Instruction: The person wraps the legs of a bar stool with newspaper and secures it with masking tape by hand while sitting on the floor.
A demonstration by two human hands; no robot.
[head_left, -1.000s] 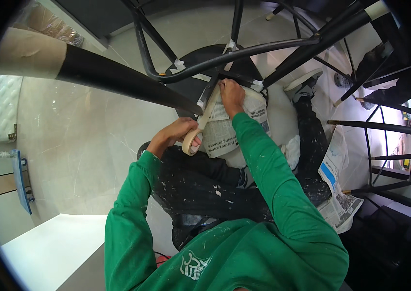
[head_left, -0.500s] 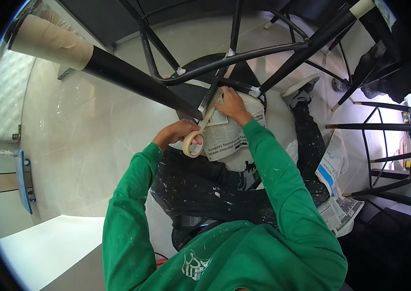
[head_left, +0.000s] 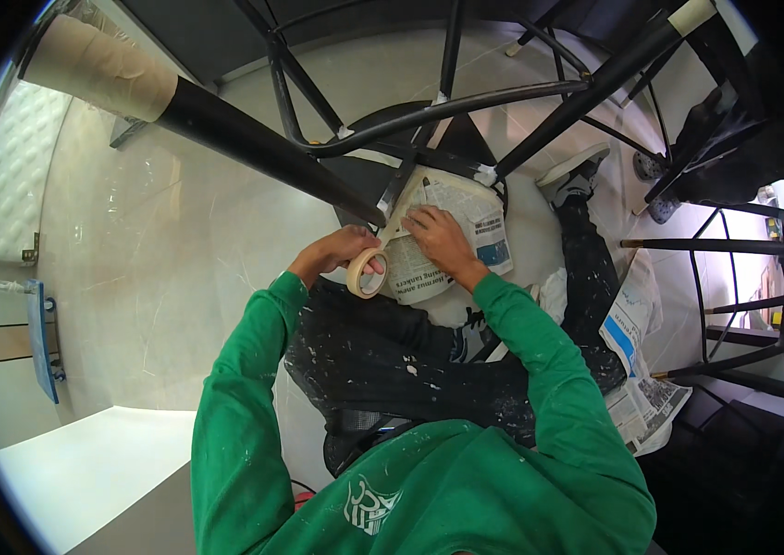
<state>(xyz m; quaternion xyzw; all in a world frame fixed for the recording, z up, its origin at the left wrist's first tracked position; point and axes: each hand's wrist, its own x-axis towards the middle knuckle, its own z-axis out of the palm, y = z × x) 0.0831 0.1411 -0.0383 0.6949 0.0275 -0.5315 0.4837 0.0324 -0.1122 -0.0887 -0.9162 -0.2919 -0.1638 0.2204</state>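
Tape and paper on a chair seat

Tape (head_left: 366, 274) is sitting in the left hand (head_left: 341, 254), a pale roll with fingers closed around its rim, held just left of the newspaper (head_left: 447, 236). A strip is running from the roll up toward the chair frame (head_left: 429, 116), along the paper's left edge. The right hand (head_left: 438, 236) is lying on the newspaper, fingers spread and pressing flat, gripping nothing.

The newspaper is covering the round seat of the upturned black chair, between the person's knees. More newspaper (head_left: 637, 370) is lying on the floor to the right, near other black chairs.

Judging by looks, the roll is light and stiff, so it is handling best by its rim or through its core, while the strip is thin, sticky and likely to fold onto itself or tear if pulled askew. The paper is limp and tearing easily; it is wanting a flat palm rather than a pinch, with pressure kept near the edge being taped.
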